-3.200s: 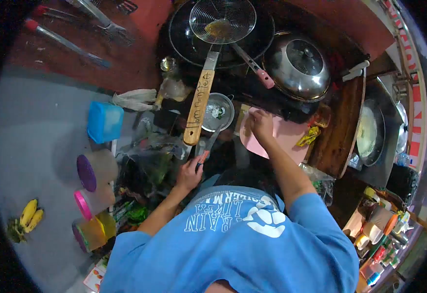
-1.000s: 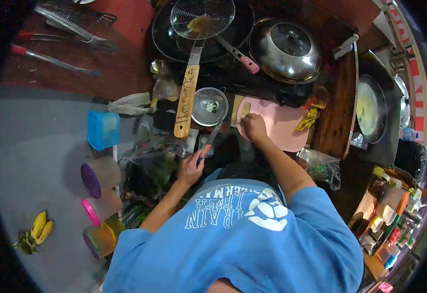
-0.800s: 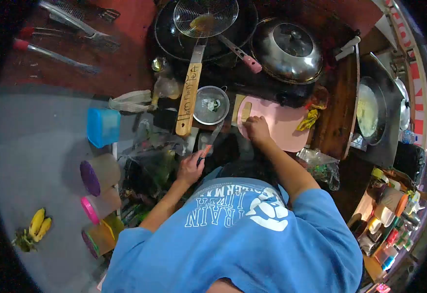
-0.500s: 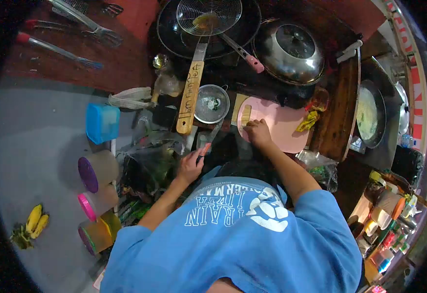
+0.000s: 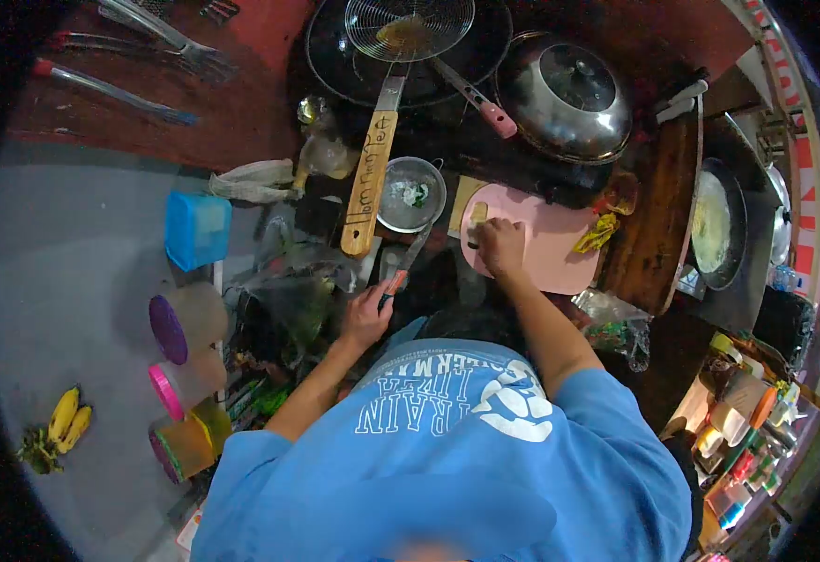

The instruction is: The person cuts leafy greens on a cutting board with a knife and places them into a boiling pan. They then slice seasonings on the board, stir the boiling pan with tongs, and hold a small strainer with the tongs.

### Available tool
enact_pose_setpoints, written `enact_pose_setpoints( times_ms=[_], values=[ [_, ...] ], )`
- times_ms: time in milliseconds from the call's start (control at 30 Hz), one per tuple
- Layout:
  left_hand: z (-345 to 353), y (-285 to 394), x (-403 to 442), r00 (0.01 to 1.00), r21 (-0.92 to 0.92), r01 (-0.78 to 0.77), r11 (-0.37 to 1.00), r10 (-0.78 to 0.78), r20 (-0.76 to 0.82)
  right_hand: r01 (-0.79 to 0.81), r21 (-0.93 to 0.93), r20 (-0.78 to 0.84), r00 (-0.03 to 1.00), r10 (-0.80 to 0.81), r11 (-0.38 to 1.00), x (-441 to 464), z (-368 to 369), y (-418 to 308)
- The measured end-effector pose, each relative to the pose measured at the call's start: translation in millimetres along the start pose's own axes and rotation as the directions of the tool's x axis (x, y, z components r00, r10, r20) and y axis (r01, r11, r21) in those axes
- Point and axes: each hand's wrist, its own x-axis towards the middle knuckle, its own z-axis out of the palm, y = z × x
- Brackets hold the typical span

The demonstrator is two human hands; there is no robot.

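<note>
Left grip (image 5: pixel 367 314), a bare hand in my head view, is wrapped around the orange handle of what I take to be a knife (image 5: pixel 416 248). Its metal end points away from the blue shirt (image 5: pixel 569 450) and meets the near rim of a small strainer (image 5: pixel 401 228); from this far off I cannot tell whether the two touch. I can see something white and green (image 5: pixel 417 194) inside the strainer, which sits just past the left edge of a pink chopping board (image 5: pixel 555 248).

My right grip (image 5: pixel 504 245) is at the board near its left edge, just beside the slot there, with the fingers curled. I cannot tell whether they hold anything. At the board's right edge I see a crumpled yellow wrapper (image 5: pixel 597 234), and a flat tan piece (image 5: pixel 460 195) shows along the left edge, on the strainer's side.

Beyond the board's far edge I have a silver lid (image 5: pixel 607 122) with a dark middle. Farther left is a dark wok (image 5: pixel 426 92), with a wire skimmer (image 5: pixel 378 155) and a pink-handled utensil (image 5: pixel 494 114) over it; the skimmer's wooden handle comes down beside the strainer.
</note>
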Motion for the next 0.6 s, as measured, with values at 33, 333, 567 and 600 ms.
enact_pose_setpoints(
  times_ms=[33,333,567,600],
  values=[
    [-1,2,0,1.000,-0.007,0.024,1.000,-0.024,0.017,-0.002,-0.046,-0.087,0.996,-0.002,0.999,9,0,3],
    [-10,3,-3,0.999,0.010,0.042,0.999,-0.042,0.004,-0.118,-0.149,-0.196,0.977,0.087,0.982,58,8,27],
    [-3,-3,-10,0.999,0.002,0.039,0.999,-0.039,-0.008,-0.101,-0.035,-0.109,0.989,0.096,0.994,56,11,22],
    [-1,-4,-10,0.999,-0.004,0.032,0.999,-0.032,-0.003,-0.056,-0.055,-0.045,0.998,0.054,0.997,52,7,20]
  ],
)
